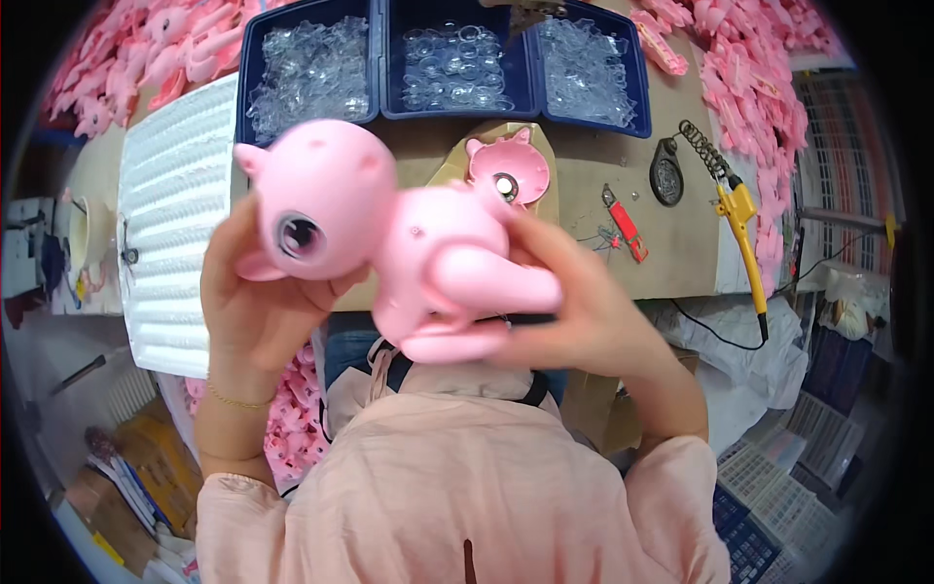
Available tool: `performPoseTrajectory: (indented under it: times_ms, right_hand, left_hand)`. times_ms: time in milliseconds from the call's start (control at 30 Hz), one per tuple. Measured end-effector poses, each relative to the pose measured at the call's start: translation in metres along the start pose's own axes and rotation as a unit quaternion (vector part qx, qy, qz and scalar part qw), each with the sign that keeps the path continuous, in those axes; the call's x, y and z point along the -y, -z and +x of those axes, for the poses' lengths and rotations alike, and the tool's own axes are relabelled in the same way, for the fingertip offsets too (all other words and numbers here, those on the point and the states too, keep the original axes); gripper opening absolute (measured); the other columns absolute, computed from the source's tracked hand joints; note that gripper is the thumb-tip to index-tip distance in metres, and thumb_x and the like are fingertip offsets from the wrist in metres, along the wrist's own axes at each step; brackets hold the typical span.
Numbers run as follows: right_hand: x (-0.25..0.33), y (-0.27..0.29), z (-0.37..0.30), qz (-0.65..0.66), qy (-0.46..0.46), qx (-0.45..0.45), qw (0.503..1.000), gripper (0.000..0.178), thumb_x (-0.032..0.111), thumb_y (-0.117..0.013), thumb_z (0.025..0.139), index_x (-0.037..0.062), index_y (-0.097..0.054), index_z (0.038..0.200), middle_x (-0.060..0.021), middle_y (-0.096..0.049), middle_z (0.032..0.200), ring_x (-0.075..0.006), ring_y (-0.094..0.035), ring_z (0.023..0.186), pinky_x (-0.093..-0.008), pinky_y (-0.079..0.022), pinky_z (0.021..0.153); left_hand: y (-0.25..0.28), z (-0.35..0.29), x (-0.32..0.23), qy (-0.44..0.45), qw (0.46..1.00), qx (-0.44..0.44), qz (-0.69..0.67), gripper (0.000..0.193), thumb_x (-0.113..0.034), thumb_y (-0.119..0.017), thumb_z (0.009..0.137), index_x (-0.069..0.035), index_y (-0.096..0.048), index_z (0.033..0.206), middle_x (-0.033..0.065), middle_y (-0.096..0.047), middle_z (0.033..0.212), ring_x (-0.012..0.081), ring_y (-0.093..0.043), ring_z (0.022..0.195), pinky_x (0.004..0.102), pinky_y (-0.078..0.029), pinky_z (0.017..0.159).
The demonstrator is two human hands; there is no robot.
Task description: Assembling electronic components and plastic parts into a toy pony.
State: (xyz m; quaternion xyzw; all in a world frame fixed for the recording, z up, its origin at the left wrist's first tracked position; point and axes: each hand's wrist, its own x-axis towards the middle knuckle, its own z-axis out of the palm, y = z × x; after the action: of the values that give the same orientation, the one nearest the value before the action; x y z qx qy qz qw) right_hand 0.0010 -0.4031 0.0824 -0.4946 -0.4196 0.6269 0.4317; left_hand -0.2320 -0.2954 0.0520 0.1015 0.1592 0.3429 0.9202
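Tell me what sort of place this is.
Most likely a toy assembly workbench in a workshop: heaps of pink toy parts, blue trays of clear pieces, a soldering iron, and a pink toy animal held in both hands.

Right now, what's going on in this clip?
A person holds a pink plastic toy animal up over the workbench with both hands: the left hand cups its head, the right hand grips the body. Behind it lie a loose pink head half, blue trays of clear parts and a yellow soldering iron.
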Motion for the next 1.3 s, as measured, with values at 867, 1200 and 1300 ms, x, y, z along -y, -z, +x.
performPoseTrajectory:
  times_ms: [867, 1200, 1300]
  right_hand:
    - [-0.026, 0.023, -0.010, -0.597, 0.325, 0.101, 0.727, 0.023, 0.008, -0.070, 0.069, 0.0096, -0.062, 0.090, -0.0003, -0.058, 0.103, -0.0142, -0.054, 0.079, -0.0278, -0.045, 0.062]
    - [-0.033, 0.013, 0.003, -0.224, 0.153, -0.072, 0.960, 0.014, -0.002, -0.064, 0.073, 0.0024, -0.064, 0.086, -0.0072, -0.056, 0.081, -0.0154, -0.054, 0.068, -0.0273, -0.041, 0.057]
    - [-0.027, 0.002, 0.004, -0.308, 0.185, -0.131, 0.924, 0.015, -0.001, -0.065, 0.072, 0.0024, -0.064, 0.086, -0.0076, -0.052, 0.078, -0.0178, -0.052, 0.069, -0.0272, -0.041, 0.059]
  left_hand:
    - [-0.016, 0.002, 0.023, 0.054, 0.937, -0.137, 0.316, 0.046, -0.003, -0.056, 0.078, 0.004, -0.043, 0.122, 0.0113, -0.055, 0.113, 0.0172, -0.057, 0.100, 0.0290, -0.046, 0.084]
    - [-0.005, 0.018, 0.059, -0.012, 0.899, -0.121, 0.422, 0.032, -0.008, -0.065, 0.080, 0.003, -0.053, 0.108, 0.0069, -0.062, 0.097, 0.0098, -0.059, 0.085, 0.0247, -0.048, 0.073]
    - [-0.005, 0.018, 0.068, -0.074, 0.812, -0.111, 0.568, 0.032, -0.007, -0.068, 0.077, 0.005, -0.055, 0.104, 0.0080, -0.064, 0.095, 0.0105, -0.059, 0.084, 0.0252, -0.048, 0.071]
